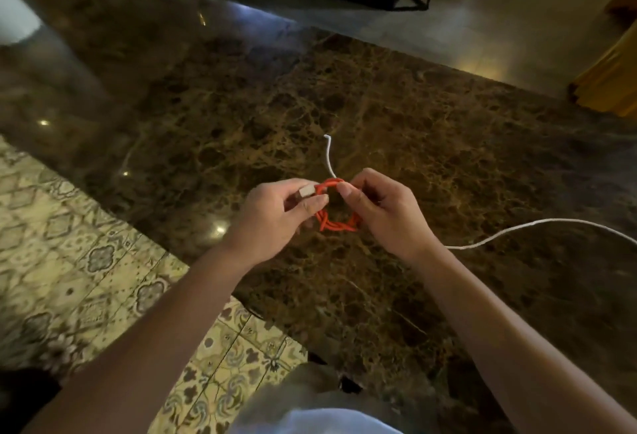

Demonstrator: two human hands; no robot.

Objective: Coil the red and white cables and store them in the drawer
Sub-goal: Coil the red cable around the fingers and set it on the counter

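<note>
Two hands before me, left hand (275, 213) and right hand (382, 209) fingers pinching one coiled red cable (336, 225), one white cable (537, 225) on marble surface (448, 123).

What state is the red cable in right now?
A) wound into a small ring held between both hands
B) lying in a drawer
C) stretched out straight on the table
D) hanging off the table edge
A: the red cable forms a small ring, pinched by the left hand and the right hand above the marble table.
</note>
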